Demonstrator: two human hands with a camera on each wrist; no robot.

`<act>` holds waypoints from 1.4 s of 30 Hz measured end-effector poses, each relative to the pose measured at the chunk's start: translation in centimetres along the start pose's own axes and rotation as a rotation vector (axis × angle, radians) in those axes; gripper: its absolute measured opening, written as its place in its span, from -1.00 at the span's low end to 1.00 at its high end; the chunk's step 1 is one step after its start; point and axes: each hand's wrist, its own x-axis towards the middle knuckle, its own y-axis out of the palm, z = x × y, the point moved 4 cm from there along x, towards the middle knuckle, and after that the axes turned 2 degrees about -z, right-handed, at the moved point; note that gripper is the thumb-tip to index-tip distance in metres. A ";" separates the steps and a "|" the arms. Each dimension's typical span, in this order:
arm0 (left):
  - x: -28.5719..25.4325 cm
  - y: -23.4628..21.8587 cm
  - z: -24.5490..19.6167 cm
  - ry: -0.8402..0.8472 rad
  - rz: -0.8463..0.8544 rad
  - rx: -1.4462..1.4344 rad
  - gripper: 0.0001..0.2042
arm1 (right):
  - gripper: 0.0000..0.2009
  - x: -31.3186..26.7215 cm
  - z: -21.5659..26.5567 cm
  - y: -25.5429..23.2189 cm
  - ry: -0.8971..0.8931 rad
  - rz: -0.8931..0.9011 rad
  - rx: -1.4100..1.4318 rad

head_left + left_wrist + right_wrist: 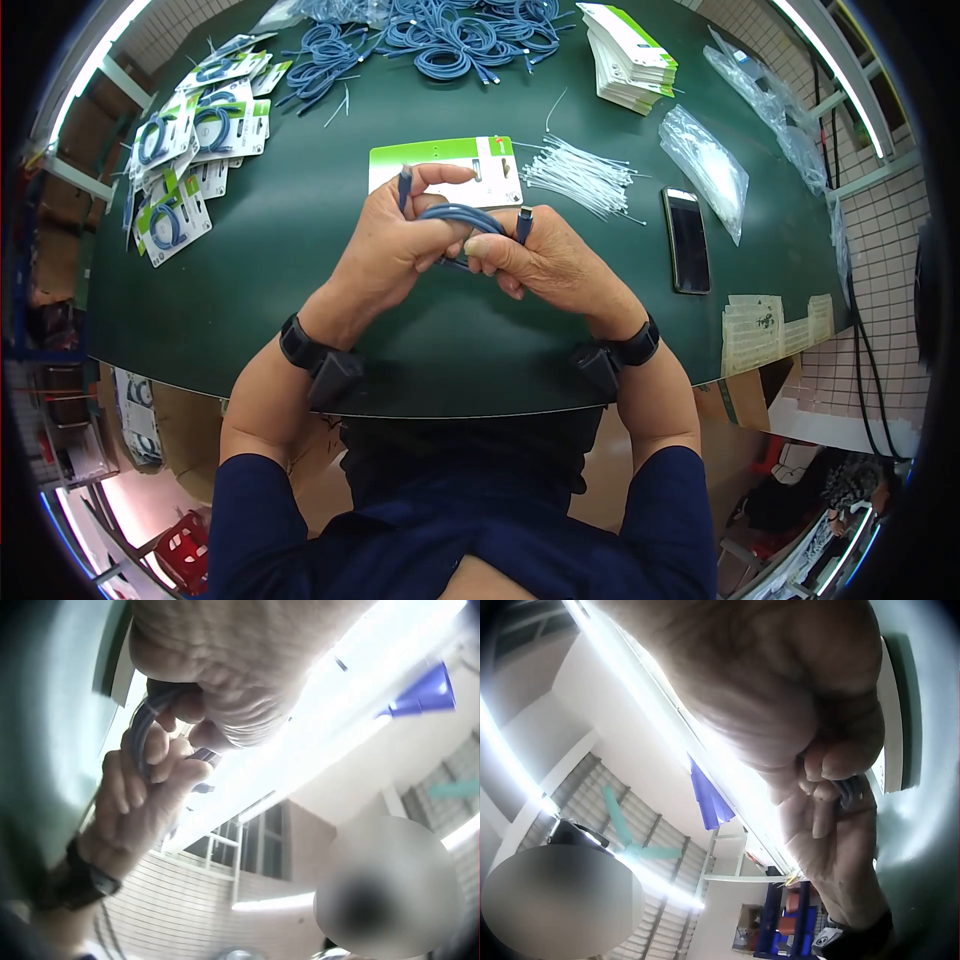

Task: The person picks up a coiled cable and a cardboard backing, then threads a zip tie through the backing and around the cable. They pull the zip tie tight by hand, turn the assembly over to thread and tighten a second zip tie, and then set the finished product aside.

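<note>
A coiled blue cable is held between both hands above the green table. The left hand grips the coil's left side, one dark plug standing up by its thumb and its index finger reaching out to the right. At the coil's other side the right hand pinches it with thumb and fingers, a second plug upright beside the thumb. In the left wrist view the cable loops between the two hands; in the right wrist view fingers hide most of the cable. Behind the hands lies a green and white card.
White cable ties lie right of the card, then a plastic bag and a phone. Carded cables are heaped at left. Loose blue cables and stacked cards stand at the back.
</note>
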 end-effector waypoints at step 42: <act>-0.9 1.2 -3.8 0.320 0.063 0.576 -0.17 | -0.72 -1.1 0.6 -1.3 0.039 -0.055 0.706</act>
